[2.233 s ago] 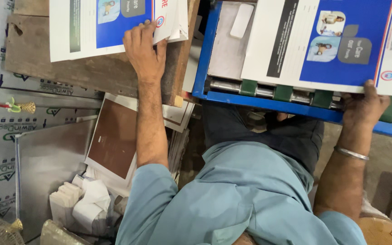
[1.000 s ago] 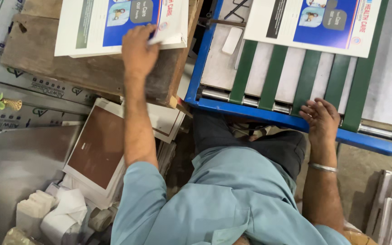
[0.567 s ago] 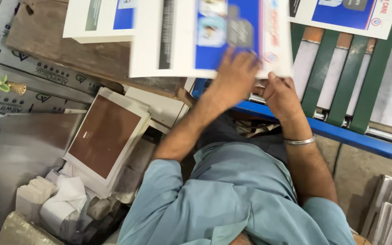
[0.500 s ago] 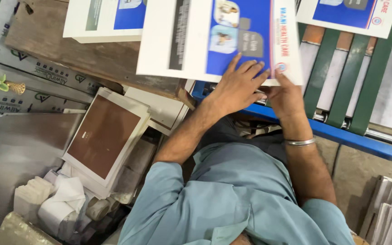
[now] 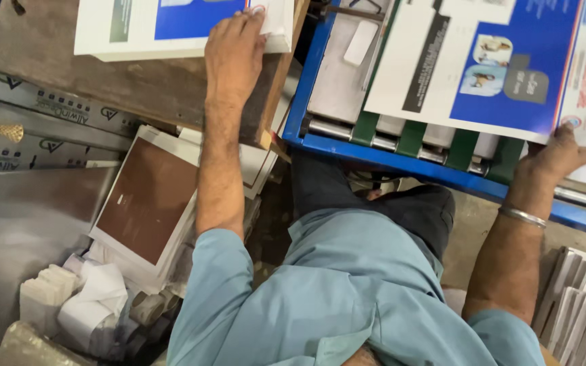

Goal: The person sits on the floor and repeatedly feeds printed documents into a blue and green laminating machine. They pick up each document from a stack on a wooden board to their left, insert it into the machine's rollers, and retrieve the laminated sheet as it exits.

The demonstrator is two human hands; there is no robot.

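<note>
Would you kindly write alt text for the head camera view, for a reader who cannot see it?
Seen from above, a person in a light blue shirt rests the left hand on a stack of printed sheets on a wooden board, while the right hand holds the edge of a blue and white printed sheet lying over a blue-framed machine with green belts.

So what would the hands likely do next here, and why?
Probably the left hand peels the top sheet off the white and blue stack on the wooden board and carries it toward the blue machine. Its fingers lie on the stack's corner, while the right hand already holds a printed sheet over the green belts.
</note>
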